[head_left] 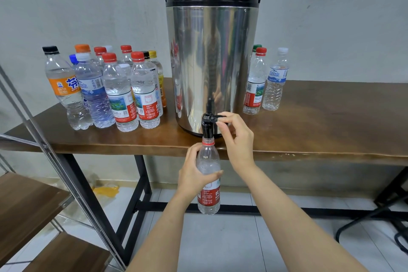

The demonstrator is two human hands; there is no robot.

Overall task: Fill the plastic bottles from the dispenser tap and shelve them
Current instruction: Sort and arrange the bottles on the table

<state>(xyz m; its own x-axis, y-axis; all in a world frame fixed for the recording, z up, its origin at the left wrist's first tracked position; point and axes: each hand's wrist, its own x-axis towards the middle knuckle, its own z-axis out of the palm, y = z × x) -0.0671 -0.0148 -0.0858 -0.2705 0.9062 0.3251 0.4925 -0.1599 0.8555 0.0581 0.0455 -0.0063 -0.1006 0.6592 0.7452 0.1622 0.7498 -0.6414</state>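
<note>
Wood table (320, 117), grey wall; left hand (194, 172) grips bottle (208, 183), right hand (238, 137) pinches tap (208, 121).

Brown wooden bench (320, 117) on black metal legs (141, 196), set against a pale grey wall (331, 17). Light tiled floor (220, 245) below, with a yellow crumpled item (106, 191) lying near the wall's foot, beneath the bench.

Bright even indoor light, streaky glare on the steel dispenser (212, 68), wide-angle bowing at edges.
</note>
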